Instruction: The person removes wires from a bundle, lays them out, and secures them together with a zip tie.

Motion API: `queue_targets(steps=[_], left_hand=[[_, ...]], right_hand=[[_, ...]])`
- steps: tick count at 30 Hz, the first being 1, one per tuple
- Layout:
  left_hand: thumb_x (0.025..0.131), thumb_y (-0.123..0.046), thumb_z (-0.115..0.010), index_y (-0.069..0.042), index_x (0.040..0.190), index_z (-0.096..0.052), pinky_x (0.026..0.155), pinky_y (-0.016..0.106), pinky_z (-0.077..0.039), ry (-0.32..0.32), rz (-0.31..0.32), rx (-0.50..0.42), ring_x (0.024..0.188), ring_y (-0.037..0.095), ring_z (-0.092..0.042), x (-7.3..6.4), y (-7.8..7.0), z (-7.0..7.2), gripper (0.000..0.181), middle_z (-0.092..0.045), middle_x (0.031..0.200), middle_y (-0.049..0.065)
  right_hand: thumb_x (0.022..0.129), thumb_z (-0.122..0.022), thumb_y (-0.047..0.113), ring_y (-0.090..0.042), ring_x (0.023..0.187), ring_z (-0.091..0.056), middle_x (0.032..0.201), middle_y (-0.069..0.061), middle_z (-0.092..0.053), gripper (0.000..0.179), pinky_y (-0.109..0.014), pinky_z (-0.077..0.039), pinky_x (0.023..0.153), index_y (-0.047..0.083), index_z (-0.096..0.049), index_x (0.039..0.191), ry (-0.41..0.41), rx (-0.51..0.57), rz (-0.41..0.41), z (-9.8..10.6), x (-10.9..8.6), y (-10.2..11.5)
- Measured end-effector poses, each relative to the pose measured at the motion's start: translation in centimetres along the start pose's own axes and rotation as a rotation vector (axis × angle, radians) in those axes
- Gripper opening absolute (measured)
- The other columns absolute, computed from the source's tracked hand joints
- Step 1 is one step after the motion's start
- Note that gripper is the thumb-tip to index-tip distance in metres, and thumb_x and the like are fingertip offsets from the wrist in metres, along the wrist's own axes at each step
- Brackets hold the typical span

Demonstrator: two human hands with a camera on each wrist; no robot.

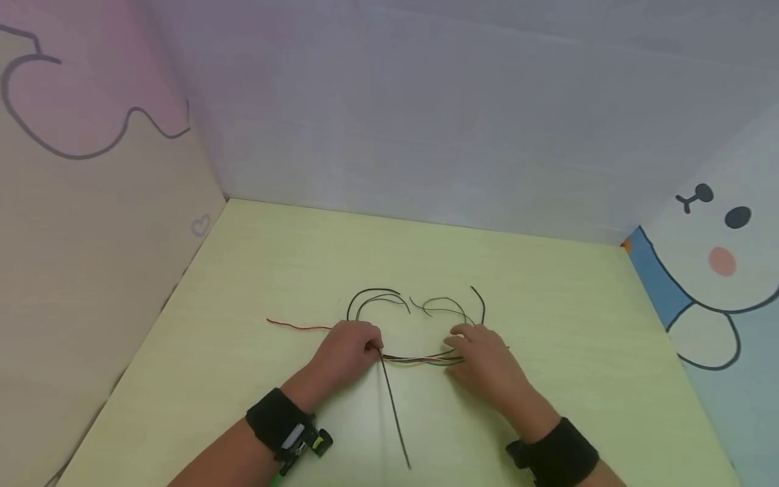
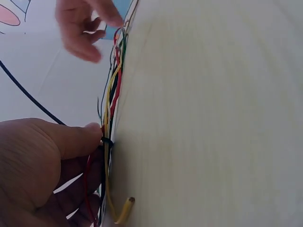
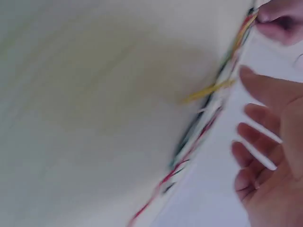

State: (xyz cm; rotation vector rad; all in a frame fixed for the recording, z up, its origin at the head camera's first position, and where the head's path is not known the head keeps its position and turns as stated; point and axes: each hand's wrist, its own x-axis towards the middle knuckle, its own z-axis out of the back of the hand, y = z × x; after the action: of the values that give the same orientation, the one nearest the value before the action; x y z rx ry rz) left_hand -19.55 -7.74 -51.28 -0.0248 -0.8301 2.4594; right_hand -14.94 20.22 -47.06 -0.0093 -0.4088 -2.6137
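Observation:
A bundle of thin wires (image 1: 422, 359), in red, yellow, black, green and white, lies lengthwise between the two hands. At its left part, my left hand (image 1: 348, 346) pinches the bundle between thumb and fingers. A narrow black loop (image 2: 107, 141) circles the wires right at the left thumb tip. From that hand a long dark strand (image 1: 395, 412) runs toward the front of the table. My right hand (image 1: 487, 362) is over the bundle's right part, its fingers loosely bent and the thumb apart from them, gripping nothing. A yellow wire end (image 3: 208, 92) sticks out sideways beneath the right thumb.
Loose dark wire ends (image 1: 374, 294) curve up behind the left hand, and more thin ends (image 1: 447, 301) arc behind the right. A red wire (image 1: 298, 327) reaches out to the left. The pale yellow table (image 1: 292, 250) is bounded by printed side panels and a plain back panel (image 1: 426, 135).

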Motion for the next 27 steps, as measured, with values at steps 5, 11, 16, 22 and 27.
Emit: queue_targets(steps=[5,11,16,22,27], left_hand=[[0.084,-0.011,-0.084,-0.021,0.080,-0.075,0.073,0.030,-0.051,0.006,0.005,0.019,0.076,0.006,-0.061,0.1,-0.2,0.2,0.014,-0.067,0.080,-0.014],[0.085,-0.010,-0.082,-0.021,0.082,-0.076,0.074,0.031,-0.053,-0.025,0.004,0.012,0.079,0.008,-0.065,0.3,-0.2,0.1,0.013,-0.070,0.082,-0.012],[0.084,-0.008,-0.082,-0.022,0.081,-0.075,0.072,0.031,-0.052,-0.052,0.023,0.046,0.078,0.009,-0.065,0.9,0.0,-0.1,0.015,-0.068,0.082,-0.011],[0.083,-0.009,-0.083,-0.024,0.078,-0.074,0.071,0.029,-0.050,-0.072,0.027,0.130,0.076,0.010,-0.062,1.9,0.3,-0.7,0.019,-0.062,0.078,-0.013],[0.084,-0.008,-0.081,-0.022,0.078,-0.074,0.071,0.032,-0.049,-0.049,0.009,0.172,0.076,0.013,-0.058,2.4,0.3,-1.0,0.017,-0.057,0.076,-0.011]], right_hand=[[0.086,-0.085,0.016,-0.016,0.093,-0.067,0.101,0.002,-0.072,0.032,-0.033,-0.054,0.085,0.010,-0.073,0.116,-0.149,0.069,0.302,1.5,0.8,5.0],[0.085,-0.082,0.009,-0.011,0.082,-0.069,0.090,0.005,-0.073,0.015,-0.024,-0.055,0.076,0.010,-0.075,0.098,-0.266,0.117,0.466,1.1,1.8,7.2],[0.088,-0.079,0.007,-0.011,0.082,-0.069,0.089,0.006,-0.072,0.010,-0.025,-0.055,0.077,0.010,-0.073,0.095,-0.304,0.112,0.505,0.6,1.9,7.1],[0.100,-0.065,0.009,-0.011,0.079,-0.067,0.084,0.007,-0.067,0.012,-0.025,-0.053,0.075,0.013,-0.069,0.090,-0.378,0.114,0.533,0.2,1.9,7.4],[0.111,-0.044,0.017,-0.011,0.070,-0.061,0.077,0.008,-0.062,0.035,-0.023,-0.051,0.068,0.013,-0.066,0.085,-0.437,0.075,0.613,0.0,1.9,8.1]])
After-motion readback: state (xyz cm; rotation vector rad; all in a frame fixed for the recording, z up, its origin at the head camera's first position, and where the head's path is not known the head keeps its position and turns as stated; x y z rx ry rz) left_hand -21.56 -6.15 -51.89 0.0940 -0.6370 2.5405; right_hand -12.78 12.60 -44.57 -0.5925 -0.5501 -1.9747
